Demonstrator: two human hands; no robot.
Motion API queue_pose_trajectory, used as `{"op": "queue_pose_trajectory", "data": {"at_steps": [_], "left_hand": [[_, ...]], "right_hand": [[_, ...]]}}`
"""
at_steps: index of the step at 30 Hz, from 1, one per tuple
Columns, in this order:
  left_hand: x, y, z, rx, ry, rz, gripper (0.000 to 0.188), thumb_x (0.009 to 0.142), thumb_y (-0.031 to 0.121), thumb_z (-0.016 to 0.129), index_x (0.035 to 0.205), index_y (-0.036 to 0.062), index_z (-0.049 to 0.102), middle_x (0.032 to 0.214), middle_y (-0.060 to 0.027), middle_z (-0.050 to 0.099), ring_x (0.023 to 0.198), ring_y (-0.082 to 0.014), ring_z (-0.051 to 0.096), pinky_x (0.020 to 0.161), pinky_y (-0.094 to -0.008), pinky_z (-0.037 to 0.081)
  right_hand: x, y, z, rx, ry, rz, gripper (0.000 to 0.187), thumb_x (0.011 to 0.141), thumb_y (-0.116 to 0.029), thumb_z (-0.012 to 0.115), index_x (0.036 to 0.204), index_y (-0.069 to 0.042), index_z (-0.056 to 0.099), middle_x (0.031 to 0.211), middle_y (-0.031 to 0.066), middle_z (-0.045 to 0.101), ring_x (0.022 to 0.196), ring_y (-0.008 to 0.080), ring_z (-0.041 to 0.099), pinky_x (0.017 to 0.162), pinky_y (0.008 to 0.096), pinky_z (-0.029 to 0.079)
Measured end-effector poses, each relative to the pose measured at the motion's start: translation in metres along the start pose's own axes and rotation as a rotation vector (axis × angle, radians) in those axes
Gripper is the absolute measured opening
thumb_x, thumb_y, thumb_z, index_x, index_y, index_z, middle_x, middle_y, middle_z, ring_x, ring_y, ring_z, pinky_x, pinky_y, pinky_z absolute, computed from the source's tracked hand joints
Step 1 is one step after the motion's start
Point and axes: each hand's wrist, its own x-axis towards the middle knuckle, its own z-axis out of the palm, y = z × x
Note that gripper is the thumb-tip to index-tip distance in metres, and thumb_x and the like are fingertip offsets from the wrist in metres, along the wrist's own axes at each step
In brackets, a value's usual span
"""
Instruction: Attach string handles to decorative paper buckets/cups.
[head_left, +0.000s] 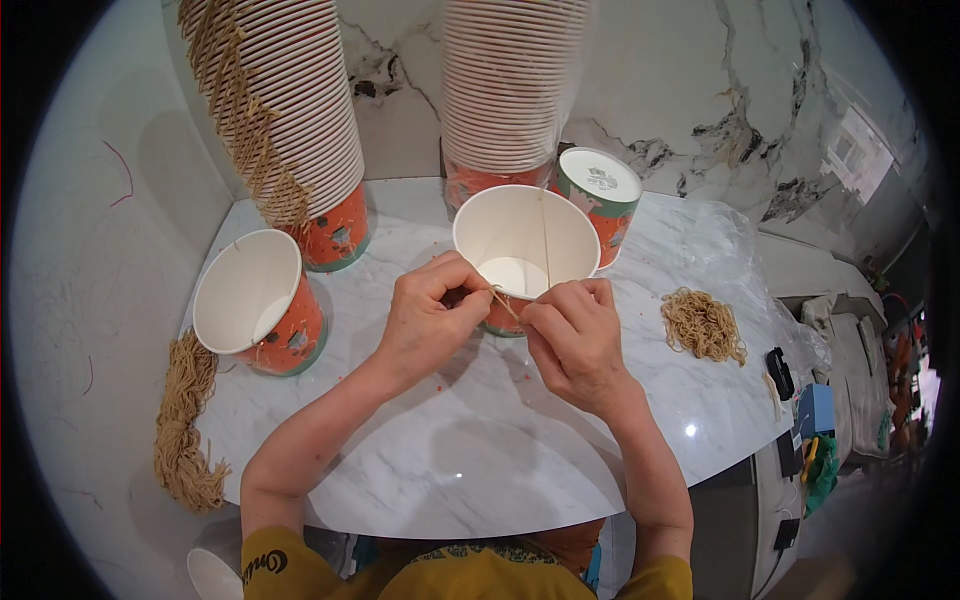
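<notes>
A white-lined paper bucket (478,236) with an orange outside stands upright in front of me. One tan string (508,305) crosses its mouth from the far rim to the near rim. Just outside the near rim, my left hand (432,312) pinches the string between thumb and fingertips. My right hand (578,338) grips the same string a little to the right, its fingers closed and close to the left fingertips. Whether the string is knotted there I cannot tell. Both hands partly cover the bucket's front.
At left, another bucket (222,295) leans; behind it rises a tall stack of buckets (305,110) with strings. A second stack (508,90) and an upturned bucket (600,178) stand behind. String lies in a hank (180,440) left and a pile (705,326) right, near plastic film (712,240).
</notes>
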Motion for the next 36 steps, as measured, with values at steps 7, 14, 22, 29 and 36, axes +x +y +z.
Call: {"op": "queue_pose_trajectory", "data": {"at_steps": [7,14,22,29,36], "left_hand": [[0.001,0.019,-0.006,0.249,-0.073,0.080,0.015,0.086,0.000,0.067,0.100,0.0011,0.065,0.090,-0.0047,0.060,0.068,-0.0113,0.054,0.060,-0.0266,0.045],[-0.006,0.031,-0.004,0.345,-0.202,0.255,0.028,0.085,0.002,0.067,0.112,0.0069,0.064,0.101,-0.0065,0.062,0.078,-0.0228,0.068,0.064,-0.0356,0.054],[-0.007,0.019,0.007,0.285,-0.087,0.270,0.019,0.087,0.003,0.069,0.106,0.0060,0.070,0.093,-0.0072,0.066,0.072,-0.0239,0.069,0.062,-0.0351,0.054],[-0.007,0.008,0.006,0.254,-0.102,0.325,0.021,0.086,-0.003,0.067,0.105,0.0054,0.071,0.092,-0.0064,0.066,0.074,-0.0191,0.067,0.062,-0.0311,0.052],[-0.004,0.008,0.003,0.323,-0.077,0.356,0.017,0.084,-0.007,0.065,0.099,0.0009,0.068,0.093,-0.0058,0.064,0.073,-0.0140,0.064,0.062,-0.0270,0.050]], "right_hand": [[-0.004,0.003,0.003,0.053,0.060,0.068,0.023,0.075,-0.001,0.073,0.095,-0.007,0.062,0.085,0.0060,0.057,0.082,0.0238,0.058,0.079,0.0389,0.040],[-0.007,-0.003,0.000,0.464,0.140,0.415,0.027,0.084,0.007,0.069,0.107,-0.006,0.063,0.089,0.0033,0.063,0.083,0.0162,0.056,0.077,0.0324,0.043],[-0.004,-0.006,-0.001,0.551,0.145,0.374,0.029,0.084,0.010,0.066,0.108,-0.005,0.063,0.095,0.0040,0.063,0.085,0.0168,0.056,0.077,0.0303,0.045],[-0.005,-0.009,0.002,0.594,0.132,0.351,0.029,0.084,0.011,0.064,0.108,-0.005,0.062,0.097,0.0052,0.063,0.086,0.0174,0.058,0.077,0.0299,0.046],[-0.006,-0.006,-0.002,0.671,0.143,0.400,0.025,0.086,0.011,0.061,0.106,-0.003,0.060,0.098,0.0048,0.062,0.086,0.0152,0.057,0.077,0.0276,0.047]]}}
